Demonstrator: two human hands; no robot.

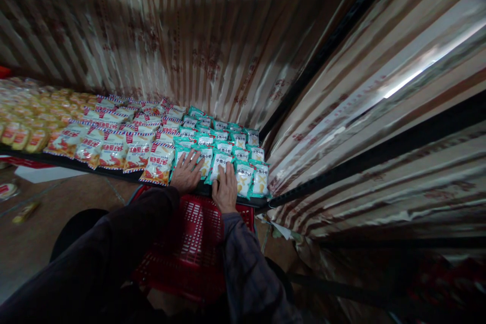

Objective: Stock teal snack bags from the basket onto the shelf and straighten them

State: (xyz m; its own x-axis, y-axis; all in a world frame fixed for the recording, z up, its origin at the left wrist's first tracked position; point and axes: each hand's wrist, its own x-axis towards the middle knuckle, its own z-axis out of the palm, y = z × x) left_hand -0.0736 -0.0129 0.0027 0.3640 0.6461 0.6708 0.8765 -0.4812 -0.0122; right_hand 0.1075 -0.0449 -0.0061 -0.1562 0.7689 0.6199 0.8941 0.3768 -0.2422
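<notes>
Several green-and-white snack packets stand in rows at the right end of a dark shelf. On the front row, my left hand lies over the leftmost green packets with its fingers spread. To its right, my right hand rests its fingers on the front of another green packet, fingers extended. Neither hand grips a packet. White packets with red print and striped edges fill the rows left of my left hand.
Yellow packaged items sit at the shelf's far left. Below my hands is a red perforated plastic basket. Striped sheeting hangs behind the shelf, and a dark slanted post stands at its right end. Small items lie on the floor at left.
</notes>
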